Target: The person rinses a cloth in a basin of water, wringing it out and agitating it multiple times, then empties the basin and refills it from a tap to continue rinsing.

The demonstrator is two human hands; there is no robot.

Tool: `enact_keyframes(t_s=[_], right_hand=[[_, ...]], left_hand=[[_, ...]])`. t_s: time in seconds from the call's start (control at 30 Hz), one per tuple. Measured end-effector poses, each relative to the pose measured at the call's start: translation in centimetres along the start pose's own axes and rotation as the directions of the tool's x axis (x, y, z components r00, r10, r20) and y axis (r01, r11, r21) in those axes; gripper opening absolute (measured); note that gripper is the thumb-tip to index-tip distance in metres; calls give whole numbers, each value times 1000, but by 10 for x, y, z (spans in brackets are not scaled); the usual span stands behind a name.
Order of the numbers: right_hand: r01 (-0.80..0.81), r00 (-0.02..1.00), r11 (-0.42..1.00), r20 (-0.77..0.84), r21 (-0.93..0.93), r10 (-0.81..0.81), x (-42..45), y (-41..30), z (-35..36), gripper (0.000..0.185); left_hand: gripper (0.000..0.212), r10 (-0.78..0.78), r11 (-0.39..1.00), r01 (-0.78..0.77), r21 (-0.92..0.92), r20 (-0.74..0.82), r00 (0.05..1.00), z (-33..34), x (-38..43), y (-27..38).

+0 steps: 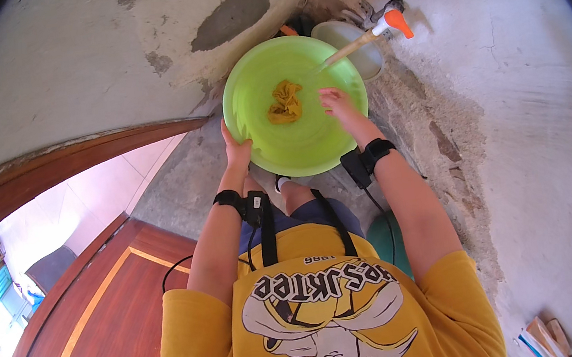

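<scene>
A large green plastic basin (309,148) lies in front of me, with a crumpled mustard-yellow cloth (285,104) in its middle. Its left rim is in my left hand (237,147), the thumb on the inner side and the other fingers at the outside, partly hidden. Over the basin's right part, my right hand (337,105) has its fingers apart and holds nothing; it is to the right of the cloth, not touching it. From a wall tap with an orange handle (397,22), a pale tube (353,48) slopes down to the basin, and water appears to run from its end.
Behind the basin's right rim stands a whitish tub or lid (368,56) below the tap. Rough plaster walls meet at the far corner. A red-brown wooden door (115,320) is at lower left, and a green object (388,238) is on the floor beside my right side.
</scene>
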State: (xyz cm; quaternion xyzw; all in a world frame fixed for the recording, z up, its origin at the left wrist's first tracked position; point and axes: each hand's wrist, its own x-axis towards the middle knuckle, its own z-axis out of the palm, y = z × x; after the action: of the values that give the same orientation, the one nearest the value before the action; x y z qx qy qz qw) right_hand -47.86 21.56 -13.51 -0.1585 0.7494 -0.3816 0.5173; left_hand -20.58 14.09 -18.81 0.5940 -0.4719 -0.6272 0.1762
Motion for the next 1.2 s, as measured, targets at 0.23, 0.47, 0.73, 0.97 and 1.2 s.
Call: enact_keyframes(t_s=[0.23,0.47,0.73,0.97,1.2], right_hand=[[-75,993,920,-59,386,106,2,-4,-30,26],[168,948,892,-317,419,-29,-4,-17,-75,24],[334,907,889,-364,315,-212,-27,-46,-100,26],[421,846,892,-424,164,-322,-51,-61,-110,32],[550,690,820,-469,-155,-551,-68,-132,-119,36]], left_hand=[[87,9,993,-9,116,1,1000,-1,-4,2],[57,-173,985,172,22,50,984,4,1,-7],[39,90,962,-97,255,40,995,-26,50,-15],[35,-19,986,12,164,42,999,-20,38,7],[45,-150,980,159,-121,81,985,-15,4,5]])
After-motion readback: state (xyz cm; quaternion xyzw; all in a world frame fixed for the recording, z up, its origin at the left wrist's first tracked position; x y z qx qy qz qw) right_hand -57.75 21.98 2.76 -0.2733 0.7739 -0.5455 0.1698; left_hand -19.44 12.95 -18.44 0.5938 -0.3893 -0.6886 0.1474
